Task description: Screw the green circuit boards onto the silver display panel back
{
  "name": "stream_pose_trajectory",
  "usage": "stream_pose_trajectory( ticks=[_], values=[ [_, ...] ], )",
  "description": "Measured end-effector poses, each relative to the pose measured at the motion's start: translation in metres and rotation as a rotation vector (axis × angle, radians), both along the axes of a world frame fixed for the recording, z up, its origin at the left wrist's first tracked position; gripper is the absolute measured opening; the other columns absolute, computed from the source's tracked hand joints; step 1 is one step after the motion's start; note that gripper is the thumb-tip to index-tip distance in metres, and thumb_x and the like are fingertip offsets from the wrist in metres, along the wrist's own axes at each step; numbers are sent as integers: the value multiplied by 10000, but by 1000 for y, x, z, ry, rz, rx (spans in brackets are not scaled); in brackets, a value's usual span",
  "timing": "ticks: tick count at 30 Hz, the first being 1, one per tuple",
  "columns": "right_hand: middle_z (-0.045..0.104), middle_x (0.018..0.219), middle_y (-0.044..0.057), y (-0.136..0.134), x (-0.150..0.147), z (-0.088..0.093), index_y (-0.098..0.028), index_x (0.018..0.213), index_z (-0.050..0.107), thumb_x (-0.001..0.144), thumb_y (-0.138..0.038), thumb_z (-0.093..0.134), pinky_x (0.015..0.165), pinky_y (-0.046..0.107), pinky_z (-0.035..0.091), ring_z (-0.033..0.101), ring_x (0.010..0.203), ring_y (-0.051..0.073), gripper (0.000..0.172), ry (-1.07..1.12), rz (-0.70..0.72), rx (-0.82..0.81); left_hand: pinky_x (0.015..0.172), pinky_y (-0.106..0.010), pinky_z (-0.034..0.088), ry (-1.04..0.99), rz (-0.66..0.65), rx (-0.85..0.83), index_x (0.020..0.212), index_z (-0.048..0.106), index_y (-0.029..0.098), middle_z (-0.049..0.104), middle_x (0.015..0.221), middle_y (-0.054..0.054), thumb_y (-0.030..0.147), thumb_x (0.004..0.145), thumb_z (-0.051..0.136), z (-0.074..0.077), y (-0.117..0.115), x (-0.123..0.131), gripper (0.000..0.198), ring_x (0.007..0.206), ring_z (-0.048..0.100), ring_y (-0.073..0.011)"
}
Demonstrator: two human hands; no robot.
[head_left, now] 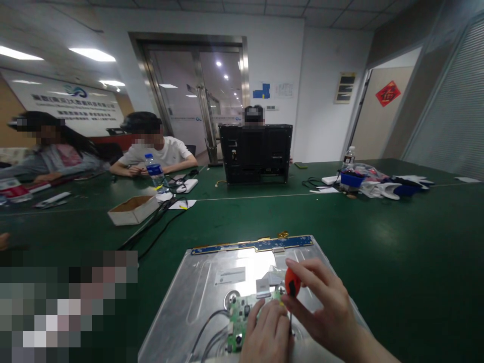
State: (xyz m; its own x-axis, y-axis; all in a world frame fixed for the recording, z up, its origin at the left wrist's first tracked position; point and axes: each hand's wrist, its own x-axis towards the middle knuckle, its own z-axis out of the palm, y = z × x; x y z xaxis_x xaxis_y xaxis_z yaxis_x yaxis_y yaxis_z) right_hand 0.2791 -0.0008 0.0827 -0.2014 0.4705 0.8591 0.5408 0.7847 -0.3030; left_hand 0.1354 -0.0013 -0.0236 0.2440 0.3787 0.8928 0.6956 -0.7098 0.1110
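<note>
apparently screwdriver work near green board (237,326)
right hand (329,301) pinches red screwdriver (292,282); left hand (266,327), grip unclear; turning needs steadiness

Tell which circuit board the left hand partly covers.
The green board, under the left hand; the blue board lies along the far edge of the panel.

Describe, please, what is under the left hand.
Under the left hand is a green circuit board, partly visible, lying over a metal panel. Whatever is directly beneath the palm is covered and cannot be seen.
</note>
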Motion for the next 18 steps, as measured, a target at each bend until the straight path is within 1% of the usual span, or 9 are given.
stream_pose_trajectory(
  ticks=[3,5,9,13,18],
  values=[
    [650,870,57,-2,-1,3,-161,1401,458,877,-115,570,591,290,545,625,705,173,538,-4,21,-4,907,-326,436,4,-14,7,805,604,208,668,797,-12,290,1057,211,3,1,1,474,794,635,-153],
    [659,853,50,-3,-2,6,-151,1401,441,858,-92,537,590,287,541,626,688,169,554,14,39,9,900,-323,437,8,-16,12,819,608,205,676,795,-10,281,1060,216,4,1,1,467,784,644,-150],
    [672,833,42,-3,-3,8,-167,1323,471,832,-77,491,596,288,544,644,685,174,500,45,69,34,916,-310,429,-12,-5,26,792,589,205,663,754,10,237,1058,222,6,0,-1,454,774,649,-136],
    [681,845,44,-2,-2,6,-179,1306,483,850,-106,545,619,290,558,655,720,182,466,22,58,40,925,-304,429,127,-9,-24,828,604,208,688,830,0,233,1055,220,7,-1,-3,446,815,654,-138],
    [681,913,64,-2,-2,3,-192,1345,508,879,-107,556,624,281,563,662,752,175,477,-7,44,12,892,-315,419,19,28,28,755,581,214,675,759,4,252,1056,200,8,1,1,487,778,646,-148]
  ],
)
